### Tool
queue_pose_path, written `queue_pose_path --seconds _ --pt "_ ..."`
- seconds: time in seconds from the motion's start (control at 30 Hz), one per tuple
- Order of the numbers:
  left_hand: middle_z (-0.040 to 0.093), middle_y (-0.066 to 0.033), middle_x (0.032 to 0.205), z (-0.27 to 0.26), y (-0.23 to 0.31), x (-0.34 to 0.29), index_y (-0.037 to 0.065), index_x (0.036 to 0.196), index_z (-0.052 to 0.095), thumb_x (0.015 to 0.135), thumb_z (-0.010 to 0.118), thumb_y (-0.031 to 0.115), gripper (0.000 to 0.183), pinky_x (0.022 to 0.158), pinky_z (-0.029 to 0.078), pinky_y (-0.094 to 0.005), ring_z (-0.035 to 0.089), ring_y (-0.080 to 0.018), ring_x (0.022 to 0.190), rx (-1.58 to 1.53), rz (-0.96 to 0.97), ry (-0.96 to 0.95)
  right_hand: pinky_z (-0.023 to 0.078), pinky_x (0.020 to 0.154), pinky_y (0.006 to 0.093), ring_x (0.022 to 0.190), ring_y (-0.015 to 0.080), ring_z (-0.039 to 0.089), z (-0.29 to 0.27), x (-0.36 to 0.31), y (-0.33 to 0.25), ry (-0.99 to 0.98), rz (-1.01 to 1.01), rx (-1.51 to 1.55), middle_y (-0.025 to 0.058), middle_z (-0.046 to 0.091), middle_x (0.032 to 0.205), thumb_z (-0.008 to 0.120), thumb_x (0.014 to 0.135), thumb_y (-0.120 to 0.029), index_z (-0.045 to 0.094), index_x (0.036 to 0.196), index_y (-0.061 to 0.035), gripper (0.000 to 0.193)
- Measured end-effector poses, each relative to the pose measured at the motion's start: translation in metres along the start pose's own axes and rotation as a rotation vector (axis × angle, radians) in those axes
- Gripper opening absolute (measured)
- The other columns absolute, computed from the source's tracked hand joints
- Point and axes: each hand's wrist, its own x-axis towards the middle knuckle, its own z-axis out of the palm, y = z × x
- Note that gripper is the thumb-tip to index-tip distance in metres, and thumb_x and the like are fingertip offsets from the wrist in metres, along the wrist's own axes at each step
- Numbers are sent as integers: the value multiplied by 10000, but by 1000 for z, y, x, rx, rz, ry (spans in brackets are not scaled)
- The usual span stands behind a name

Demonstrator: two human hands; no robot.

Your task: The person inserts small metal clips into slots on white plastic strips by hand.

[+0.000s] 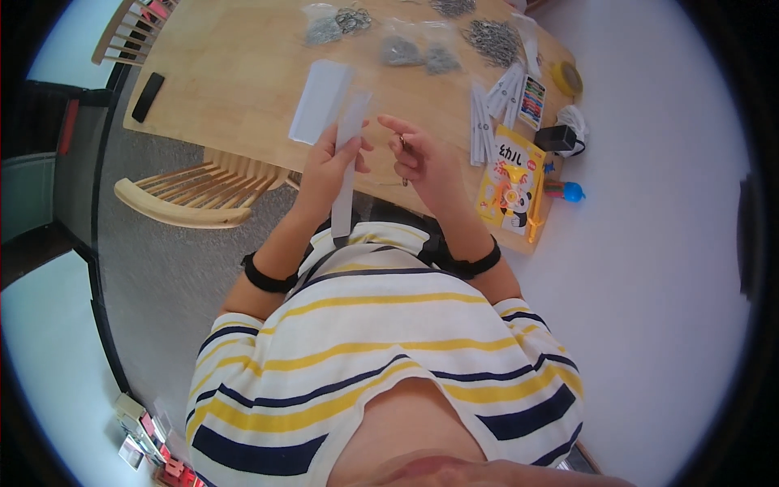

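My left hand (331,166) is closed round a long, narrow white strip (344,191) held upright in front of my waist, its upper end looking translucent. To its right, my right hand (426,166) has its index finger stretched toward the strip, while the thumb and other fingers pinch a small dark metal piece (403,141); its exact kind is too small to make out. The two hands are apart, over the table's near edge. Just beyond the left hand, a flat white stack of strips or sleeves (322,101) lies on the wooden table (235,89).
Clear bags of small metal parts (400,51) and a loose metal pile (493,42) lie farther back. On the right are white printed strips (480,126), a yellow booklet (507,183), a black adapter (555,139) and a tape roll (566,79). A wooden chair (203,191) stands left.
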Motion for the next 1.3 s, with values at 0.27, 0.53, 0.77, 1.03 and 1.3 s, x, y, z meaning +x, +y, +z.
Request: queue_pose_path --seconds 0.27,0.53,0.77,1.03,1.3 --pt "588 -30 828 -4 38 -8 7 1012 629 778 684 183 298 655 425 -228 519 -91 683 99 -224 -59 317 478 171 565 48 411 36 -15 -6 -70 -107 -605 7 530 749 491 895 -58 244 1405 -85 567" --pt "579 -36 901 -14 38 -9 9 924 684 765 702 135 204 725 418 -236 533 -111 839 305 175 -186 373 512 192 579 56 452 46 -21 2 -73 -222 -772 7 534 728 498 895 -32 250 1402 -99 568" --pt "540 -23 863 -16 40 -12 21 884 688 753 707 108 158 684 402 -229 505 -99 793 273 224 -175 419 575 209 633 61 490 56 -28 15 -45 -331 -896 66 621 888 501 894 -34 303 1365 -59 512" --pt "500 8 793 -19 52 -28 27 824 687 740 717 115 125 544 329 -192 414 -41 607 378 325 -50 456 690 240 792 102 566 63 -30 35 0 -485 -924 74 621 889 498 898 -56 519 1127 -5 236" --pt "564 31 735 -28 56 -39 54 873 663 778 678 151 136 459 283 -169 421 -19 544 222 122 -134 404 597 215 674 78 491 68 -37 49 -9 -416 -770 12 525 722 489 908 -108 588 978 12 171"
